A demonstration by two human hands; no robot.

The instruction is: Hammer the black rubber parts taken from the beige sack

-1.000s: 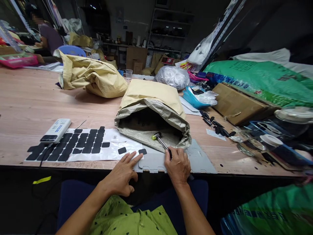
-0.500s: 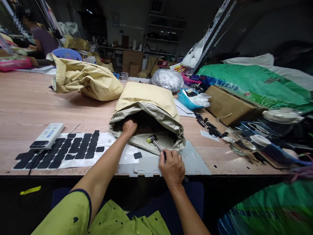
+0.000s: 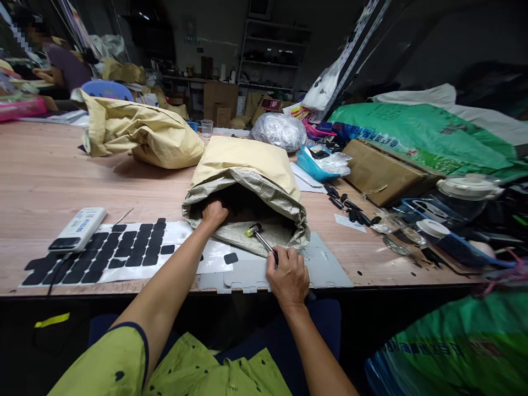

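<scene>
A cream paper sack (image 3: pixel 247 155) with a grey woven lining lies with its mouth towards me. My left hand (image 3: pixel 214 213) reaches into the mouth at its left side; its fingers look curled, and whatever they hold is hidden in the dark inside. My right hand (image 3: pixel 290 275) is closed round the handle of a small mallet (image 3: pixel 262 238) with a metal shaft. The mallet's head, black and yellow-green, rests at the sack's lower lip. Beneath the sack lies a grey sheet (image 3: pixel 325 264), with a loose black rounded pad (image 3: pixel 231 258) near its left side.
White backing sheets carry rows of black pads (image 3: pixel 127 242) at left, beside a white device (image 3: pixel 78 228). Another sack (image 3: pixel 144 129) lies behind. Right are black parts (image 3: pixel 350 209), a cardboard box (image 3: pixel 390 170) and jars (image 3: pixel 468 195). A person (image 3: pixel 61 69) sits far left.
The view has shifted slightly. My left hand stays in the sack's mouth with a small change of pose. My right hand still holds the mallet, in nearly the same place.
</scene>
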